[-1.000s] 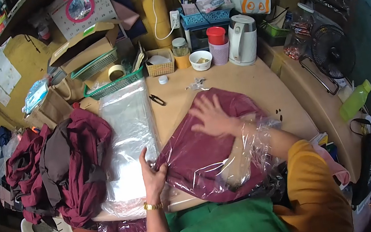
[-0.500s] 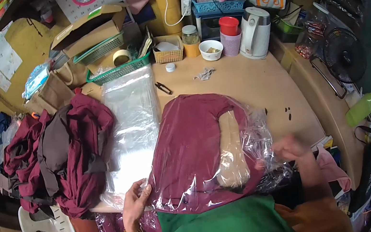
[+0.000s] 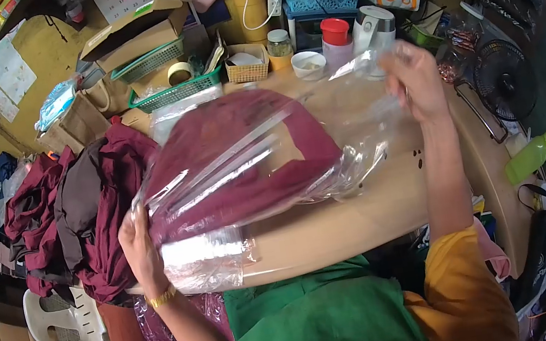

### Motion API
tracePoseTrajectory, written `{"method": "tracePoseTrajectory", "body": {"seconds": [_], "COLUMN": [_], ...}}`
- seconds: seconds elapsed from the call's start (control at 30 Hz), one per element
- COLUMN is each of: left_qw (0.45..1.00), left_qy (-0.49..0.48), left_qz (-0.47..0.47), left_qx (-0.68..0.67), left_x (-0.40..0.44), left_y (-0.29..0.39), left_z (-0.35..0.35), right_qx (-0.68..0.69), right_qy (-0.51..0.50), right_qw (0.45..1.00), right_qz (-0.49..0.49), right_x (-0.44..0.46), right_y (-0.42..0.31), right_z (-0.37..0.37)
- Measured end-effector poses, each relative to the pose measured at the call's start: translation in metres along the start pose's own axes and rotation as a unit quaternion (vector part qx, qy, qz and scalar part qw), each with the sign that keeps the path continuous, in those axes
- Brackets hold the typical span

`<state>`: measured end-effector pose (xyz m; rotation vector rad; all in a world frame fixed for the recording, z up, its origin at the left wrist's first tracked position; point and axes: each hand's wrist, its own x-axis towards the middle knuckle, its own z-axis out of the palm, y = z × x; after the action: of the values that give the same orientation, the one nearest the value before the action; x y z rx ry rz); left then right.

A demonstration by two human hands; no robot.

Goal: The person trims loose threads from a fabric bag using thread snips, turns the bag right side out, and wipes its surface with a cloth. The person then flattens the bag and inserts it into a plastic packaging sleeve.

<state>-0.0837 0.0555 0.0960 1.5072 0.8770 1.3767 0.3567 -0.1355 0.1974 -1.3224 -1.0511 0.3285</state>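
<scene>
A clear plastic bag (image 3: 355, 97) with a folded maroon garment (image 3: 219, 147) inside is held up over the table, tilted and slightly blurred. My left hand (image 3: 140, 245) grips its lower left corner, fingers closed. At the bag's upper right end, my right hand (image 3: 416, 80) is closed on the plastic, raised in front of the white kettle. Beneath the lifted bag, a stack of flat clear bags (image 3: 201, 260) lies partly covered on the table. To the left of my left hand is a heap of maroon and dark grey clothing (image 3: 82, 208).
Along the back of the tan table (image 3: 340, 231) stand green baskets (image 3: 178, 92), a small wicker basket (image 3: 247, 64), a jar, a white bowl (image 3: 308, 63), a red-lidded cup (image 3: 335, 32) and a kettle (image 3: 376, 29). A black fan (image 3: 505, 80) and green bottle (image 3: 530, 158) are at right.
The bagged garment has gone from lying on the table to being lifted and tilted. My right hand has risen up and right, now holding the plastic; my left hand has moved left and up.
</scene>
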Motion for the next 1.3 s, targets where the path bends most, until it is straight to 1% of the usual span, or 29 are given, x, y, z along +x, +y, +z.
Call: {"method": "tracePoseTrajectory", "body": {"seconds": [0.07,0.1,0.13,0.17,0.2,0.23,0.27,0.3,0.33,0.37,0.4,0.43,0.47,0.53,0.57,0.6,0.67,0.73,0.8,0.83,0.87,0.9,0.97,1.03,1.07,1.13,1.2,1.27,1.3], "left_qw": [0.995,0.981,0.958,0.951,0.942,0.926,0.902,0.859,0.855,0.854,0.846,0.838,0.851,0.833,0.819,0.810,0.777,0.764,0.762,0.764,0.766,0.766,0.773,0.773,0.771,0.773,0.769,0.768,0.772], "left_qy": [-0.008,-0.006,-0.004,-0.042,-0.080,-0.076,-0.075,-0.084,-0.058,-0.050,-0.013,-0.029,-0.087,-0.155,-0.141,-0.152,-0.159,-0.147,-0.152,-0.157,-0.163,-0.168,-0.155,-0.155,-0.157,-0.155,-0.154,-0.160,-0.167], "left_qz": [-0.087,-0.157,-0.226,-0.230,-0.235,-0.203,-0.171,-0.154,-0.198,-0.030,0.043,0.096,0.114,0.180,0.157,0.140,0.100,0.094,0.060,0.063,0.062,0.058,0.064,0.062,0.059,0.064,0.063,0.060,0.063], "left_qx": [0.048,0.111,0.174,0.200,0.225,0.309,0.390,0.480,0.476,0.517,0.531,0.537,0.505,0.500,0.534,0.548,0.601,0.622,0.627,0.623,0.618,0.618,0.612,0.612,0.614,0.612,0.617,0.617,0.610], "left_x": [-0.029,-0.048,-0.067,-0.089,-0.103,-0.105,-0.108,-0.107,-0.092,-0.082,-0.069,-0.054,-0.035,0.000,0.006,0.011,0.009,0.001,0.002,0.003,0.001,-0.003,-0.002,-0.002,-0.002,-0.001,-0.002,-0.002,-0.002], "left_y": [-0.023,-0.043,-0.063,-0.081,-0.091,-0.058,-0.024,-0.035,0.016,0.018,0.038,0.051,0.055,0.020,-0.006,-0.035,-0.090,-0.110,-0.113,-0.110,-0.108,-0.105,-0.105,-0.105,-0.105,-0.105,-0.106,-0.107,-0.107], "left_z": [-0.026,-0.041,-0.055,-0.067,-0.072,-0.064,-0.059,-0.089,-0.069,-0.080,-0.061,-0.044,-0.027,0.008,0.032,0.045,0.060,0.065,0.061,0.059,0.057,0.059,0.063,0.064,0.064,0.064,0.064,0.064,0.063], "right_qx": [-0.073,-0.118,-0.119,-0.120,-0.103,-0.087,-0.088,0.029,0.146,0.146,0.057,-0.034,-0.028,-0.039,-0.055,-0.027,0.016,0.030,-0.064,0.005,0.073,-0.024,0.014,0.054,0.129,0.187,0.219,0.267,0.150], "right_qy": [0.015,0.034,0.019,-0.001,-0.054,-0.108,-0.109,-0.050,0.010,0.009,-0.020,-0.048,-0.070,-0.080,-0.068,-0.088,-0.159,-0.207,-0.260,-0.137,-0.012,0.079,0.284,0.203,0.112,-0.018,-0.180,-0.298,-0.250], "right_qw": [0.990,0.975,0.972,0.951,0.938,0.919,0.917,0.923,0.916,0.917,0.937,0.948,0.950,0.954,0.958,0.976,0.975,0.961,0.953,0.976,0.977,0.985,0.949,0.933,0.925,0.904,0.875,0.828,0.895], "right_qz": [0.116,0.186,0.200,0.285,0.326,0.368,0.374,0.379,0.373,0.372,0.345,0.313,0.304,0.285,0.275,0.199,0.151,0.180,0.143,0.172,0.199,0.150,0.135,0.291,0.338,0.384,0.391,0.393,0.338], "right_x": [-0.029,-0.048,-0.070,-0.095,-0.121,-0.141,-0.150,-0.154,-0.153,-0.144,-0.127,-0.109,-0.089,-0.046,-0.029,-0.025,-0.016,-0.002,0.030,0.044,0.055,0.064,0.062,0.034,0.005,-0.061,-0.116,-0.142,-0.151], "right_y": [0.031,0.049,0.095,0.123,0.143,0.155,0.159,0.161,0.162,0.166,0.172,0.178,0.180,0.202,0.218,0.225,0.197,0.183,0.215,0.198,0.183,0.206,0.243,0.231,0.199,0.149,0.129,0.122,0.124], "right_z": [-0.011,-0.017,-0.039,-0.056,-0.074,-0.090,-0.102,-0.113,-0.117,-0.115,-0.112,-0.109,-0.094,-0.042,-0.013,0.013,0.062,0.078,0.083,0.065,0.035,0.004,-0.042,-0.083,-0.081,-0.046,-0.028,-0.040,-0.063]}}
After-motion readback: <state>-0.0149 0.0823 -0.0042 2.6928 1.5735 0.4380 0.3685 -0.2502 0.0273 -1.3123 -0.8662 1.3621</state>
